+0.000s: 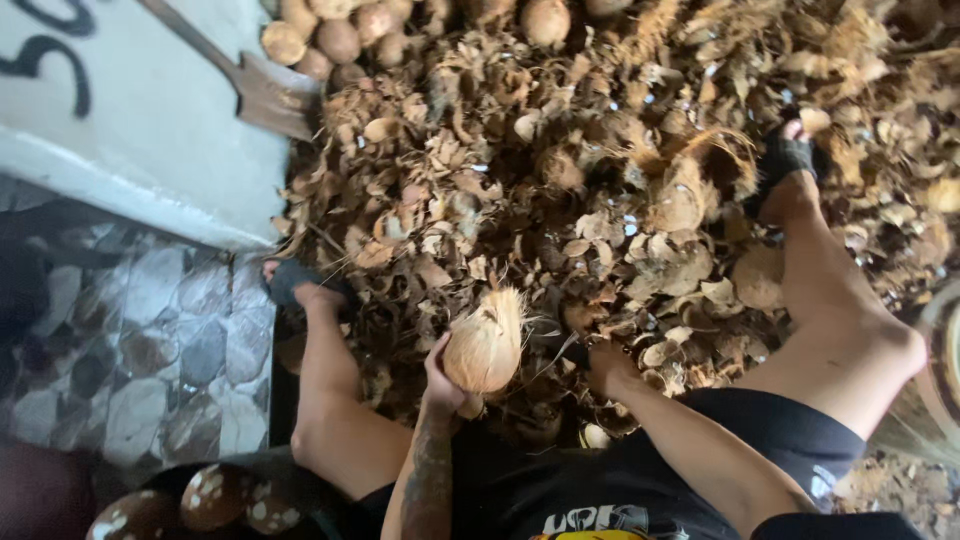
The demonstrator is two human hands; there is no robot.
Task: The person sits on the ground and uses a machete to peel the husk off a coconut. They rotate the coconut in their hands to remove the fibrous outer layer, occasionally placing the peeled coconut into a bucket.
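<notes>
My left hand [445,378] grips a tan, partly husked coconut [485,343] with a tuft of fibre at its top, held low between my knees. My right hand [607,366] reaches down just to the right of it into the husk scraps; its fingers are hidden among the pieces, and I cannot tell whether it holds anything. Both of my bare legs stretch forward over a thick pile of brown coconut husk pieces [590,200].
Several husked coconuts [340,30] lie heaped at the top. A rusty shovel [262,88] leans against a white wall [150,130] on the left. A patterned stone floor [150,340] lies below it. Dark speckled shells [210,497] sit in a container at bottom left.
</notes>
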